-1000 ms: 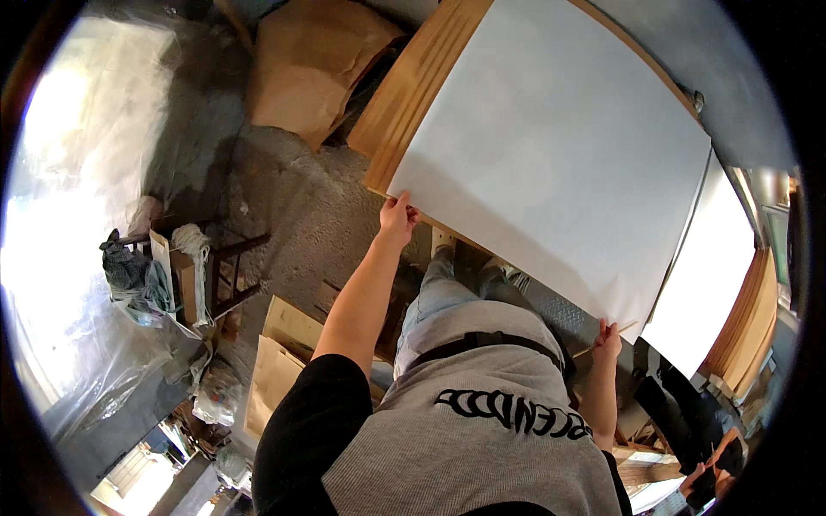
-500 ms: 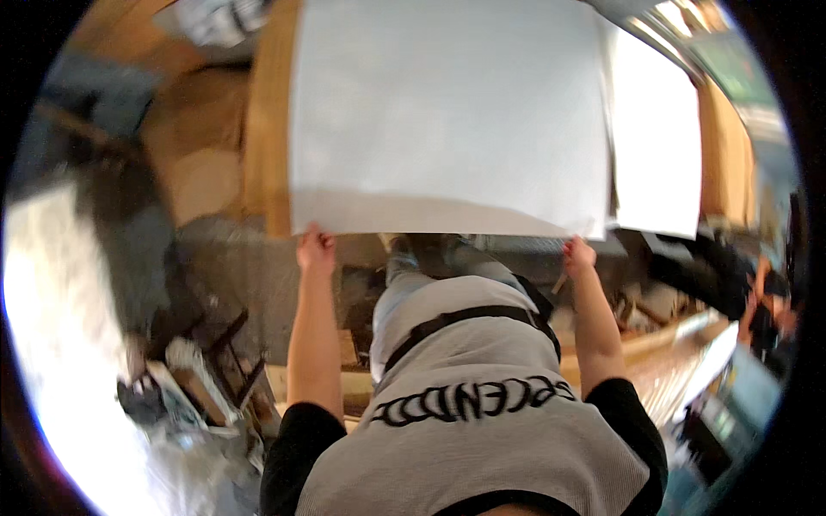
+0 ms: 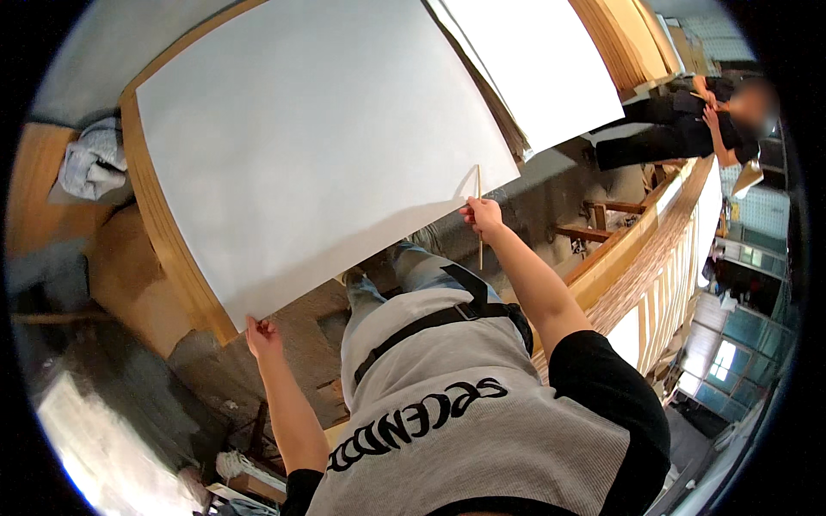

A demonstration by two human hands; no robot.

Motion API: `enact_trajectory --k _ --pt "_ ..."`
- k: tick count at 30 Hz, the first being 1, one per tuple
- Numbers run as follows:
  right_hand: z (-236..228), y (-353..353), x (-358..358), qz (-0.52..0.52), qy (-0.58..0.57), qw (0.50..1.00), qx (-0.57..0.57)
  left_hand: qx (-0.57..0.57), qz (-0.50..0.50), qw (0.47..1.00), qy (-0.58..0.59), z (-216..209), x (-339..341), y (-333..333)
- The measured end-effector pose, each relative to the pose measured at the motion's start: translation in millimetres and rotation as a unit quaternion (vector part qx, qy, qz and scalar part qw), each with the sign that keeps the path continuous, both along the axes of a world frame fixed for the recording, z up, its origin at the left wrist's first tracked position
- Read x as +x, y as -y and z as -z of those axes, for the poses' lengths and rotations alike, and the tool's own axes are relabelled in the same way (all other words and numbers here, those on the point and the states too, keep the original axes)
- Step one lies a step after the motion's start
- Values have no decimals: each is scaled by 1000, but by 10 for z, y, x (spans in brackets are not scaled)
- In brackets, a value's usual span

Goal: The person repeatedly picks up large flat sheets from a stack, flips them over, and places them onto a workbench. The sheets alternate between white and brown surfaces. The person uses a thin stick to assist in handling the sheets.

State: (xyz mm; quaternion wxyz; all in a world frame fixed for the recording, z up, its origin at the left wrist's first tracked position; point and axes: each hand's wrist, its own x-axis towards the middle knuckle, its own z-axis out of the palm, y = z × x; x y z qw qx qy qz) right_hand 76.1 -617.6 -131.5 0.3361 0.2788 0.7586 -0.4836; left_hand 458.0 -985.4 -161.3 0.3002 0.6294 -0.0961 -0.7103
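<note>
A large white sheet (image 3: 318,146) lies flat over a wooden board (image 3: 159,215), whose brown edge shows along the left side. At the sheet's near left corner, my left hand (image 3: 264,335) is closed, its thumb and finger pinching the edge. My right hand (image 3: 483,217) is closed around a thin wooden stick (image 3: 479,245) at the near edge, a little in from the right corner. The stick's upper end stands over the sheet and casts a thin shadow. Whether these right fingers also grip the sheet, I cannot tell.
A second white sheet (image 3: 542,77) lies to the right, beyond a dark gap. Grey cloth (image 3: 93,159) sits at far left beside brown cardboard (image 3: 129,267). A long wooden frame (image 3: 637,232) runs along the right. Another person (image 3: 688,129) in black stands behind it, hands raised.
My view has turned, so the sheet appears slanted and the other person shows more fully. My right hand sits farther from the right corner, and its stick now points up over the sheet.
</note>
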Motion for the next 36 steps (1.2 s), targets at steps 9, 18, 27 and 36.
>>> enact_trajectory --k 9,18,27,36 --pt "102 -188 58 78 1 988 -137 61 65 994 -63 -274 -370 -161" --pt "57 -169 -44 55 30 970 -236 36 148 987 58 -225 -646 -186" --pt "23 -222 -170 40 115 946 -301 -161 325 928 83 -1032 -1127 -255" --pt "-571 -10 -243 -62 -28 973 -221 -432 326 841 11 -2605 -3005 -301"
